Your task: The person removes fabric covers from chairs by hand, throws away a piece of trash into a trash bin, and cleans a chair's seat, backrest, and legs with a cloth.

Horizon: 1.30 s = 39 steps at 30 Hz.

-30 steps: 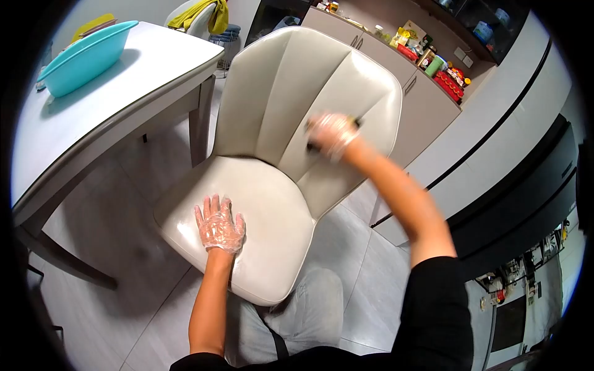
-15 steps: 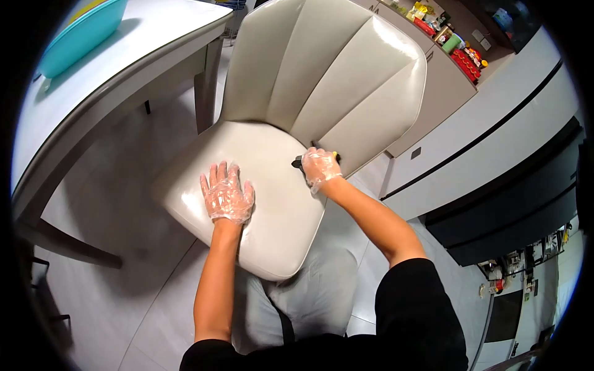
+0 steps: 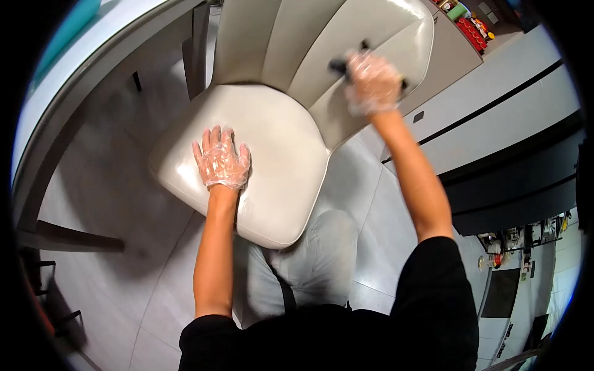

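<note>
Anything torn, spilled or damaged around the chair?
Nothing stands out: no visible tear or spill on the cream upholstered chair or tiled floor. The dark tool in the right hand is too blurred to judge.

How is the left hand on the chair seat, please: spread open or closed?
Spread open: the left hand lies on the chair seat, fingers extended with gaps between them.

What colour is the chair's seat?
The seat is a glossy pale cream, best seen in the head view.

Table left of chair, cabinet right.
</note>
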### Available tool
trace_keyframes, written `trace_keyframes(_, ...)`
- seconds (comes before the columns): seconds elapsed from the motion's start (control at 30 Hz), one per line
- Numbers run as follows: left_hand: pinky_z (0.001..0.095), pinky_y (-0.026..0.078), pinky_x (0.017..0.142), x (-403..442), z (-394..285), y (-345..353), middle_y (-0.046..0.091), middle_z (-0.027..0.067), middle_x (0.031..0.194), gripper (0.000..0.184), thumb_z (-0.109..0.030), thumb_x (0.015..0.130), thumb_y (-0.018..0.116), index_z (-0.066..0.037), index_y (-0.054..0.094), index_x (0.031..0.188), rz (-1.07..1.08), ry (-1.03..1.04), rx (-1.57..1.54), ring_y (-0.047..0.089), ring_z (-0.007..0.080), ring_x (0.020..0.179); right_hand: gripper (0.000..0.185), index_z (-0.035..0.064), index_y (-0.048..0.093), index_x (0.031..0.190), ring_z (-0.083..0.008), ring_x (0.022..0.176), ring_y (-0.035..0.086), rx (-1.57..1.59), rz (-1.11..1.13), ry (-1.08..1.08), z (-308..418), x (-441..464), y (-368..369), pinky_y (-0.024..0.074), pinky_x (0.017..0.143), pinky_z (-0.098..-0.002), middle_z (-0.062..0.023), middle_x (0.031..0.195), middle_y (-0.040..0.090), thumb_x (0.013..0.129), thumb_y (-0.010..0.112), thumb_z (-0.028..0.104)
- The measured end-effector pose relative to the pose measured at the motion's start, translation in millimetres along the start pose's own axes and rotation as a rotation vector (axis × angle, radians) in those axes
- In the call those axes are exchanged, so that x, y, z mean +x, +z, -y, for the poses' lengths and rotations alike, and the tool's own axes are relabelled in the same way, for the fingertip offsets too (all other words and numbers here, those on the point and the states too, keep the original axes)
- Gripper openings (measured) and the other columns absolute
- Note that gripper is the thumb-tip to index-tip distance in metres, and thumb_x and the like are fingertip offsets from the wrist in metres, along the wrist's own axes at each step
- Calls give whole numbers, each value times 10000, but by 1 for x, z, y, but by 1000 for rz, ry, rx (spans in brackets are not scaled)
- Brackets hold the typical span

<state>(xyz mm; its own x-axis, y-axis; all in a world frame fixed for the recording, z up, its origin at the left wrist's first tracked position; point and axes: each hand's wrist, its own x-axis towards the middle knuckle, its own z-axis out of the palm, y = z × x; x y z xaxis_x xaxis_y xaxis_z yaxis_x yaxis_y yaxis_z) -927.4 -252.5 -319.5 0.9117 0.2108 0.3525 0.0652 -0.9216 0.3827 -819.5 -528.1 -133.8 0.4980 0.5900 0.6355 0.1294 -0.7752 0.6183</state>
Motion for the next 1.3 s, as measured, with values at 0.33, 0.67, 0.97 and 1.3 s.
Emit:
trace_keyframes(0.33,544,165,1189,1,0,1,508,151,1443,501,-384,890,532,-96,601,1293,-48,20,52,375,325,1408,611,126,508,1307,-368,1149,590,869,413,379,151,-147,-24,503,967,-455,-140,1362,562,717,638,33)
trace_keyframes(0.67,535,201,1184,2,2,8,538,180,1410,484,-326,894,531,-58,582,1293,-62,3,-1,440,317,1368,163,17,621,955,-384,874,682,833,518,623,234,17,96,543,772,-488,-220,935,687,915,503,122)
trace_keyframes(0.97,451,435,928,5,11,9,630,131,894,131,-59,806,556,-67,566,936,-195,-86,-436,592,366,920,451,157,631,1221,-340,1090,627,1238,450,-140,213,-14,43,482,975,-444,-144,1179,667,771,635,143)
trace_keyframes(1.3,442,390,1086,-76,138,-49,536,228,1317,997,-432,744,840,6,313,1469,-6,-475,-539,511,393,1244,363,75,572,1220,-349,1017,636,735,549,638,217,-36,88,512,913,-462,-178,1094,662,885,655,185)
